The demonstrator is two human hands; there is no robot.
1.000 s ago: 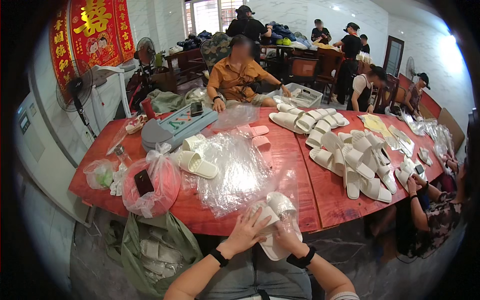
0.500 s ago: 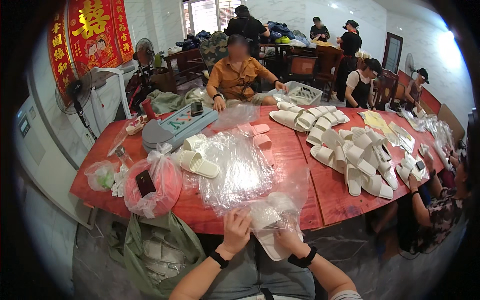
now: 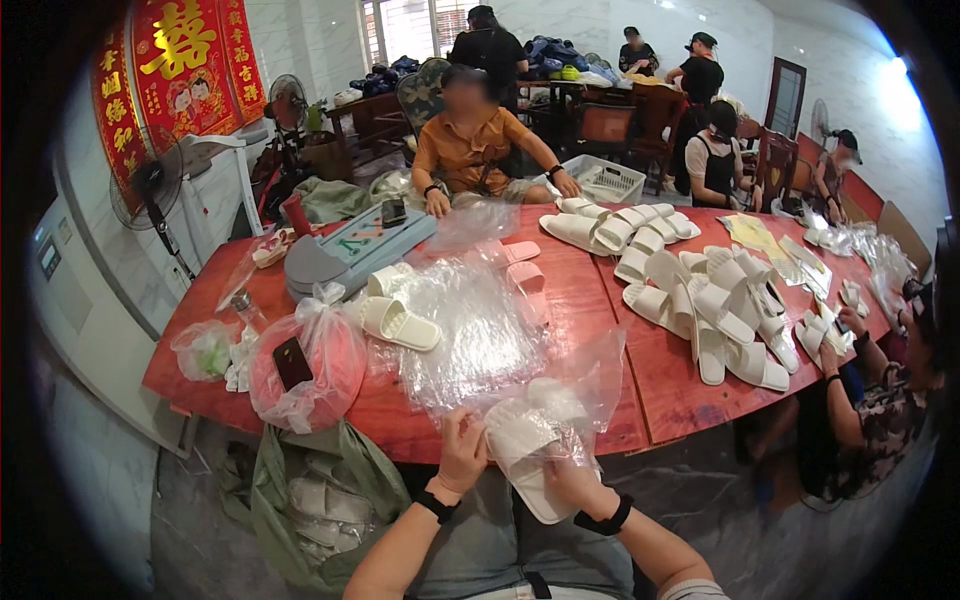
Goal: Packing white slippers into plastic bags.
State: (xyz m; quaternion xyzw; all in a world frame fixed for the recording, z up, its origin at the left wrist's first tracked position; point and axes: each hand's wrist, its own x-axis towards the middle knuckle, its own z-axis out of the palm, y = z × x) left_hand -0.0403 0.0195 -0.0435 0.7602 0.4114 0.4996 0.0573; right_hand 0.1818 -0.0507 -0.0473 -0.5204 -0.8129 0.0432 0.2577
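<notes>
Two white slippers (image 3: 525, 440) are being held partly inside a clear bag (image 3: 605, 385) at the near edge of the bench (image 3: 592, 290), right hand (image 3: 576, 482) clamping them, left hand (image 3: 463, 452) showing a grip I can't judge, while red hangings (image 3: 150, 105) are displaying gold characters (image 3: 178, 40).

White slippers (image 3: 522, 440), partly inside clear bag (image 3: 604, 375)

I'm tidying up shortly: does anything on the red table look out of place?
Yes: a dark phone rests tilted on the bulging pink-filled bag at the near left of the table, an odd, possibly slippery perch. The white slippers, partly under clear plastic, show no obvious damage.
</notes>
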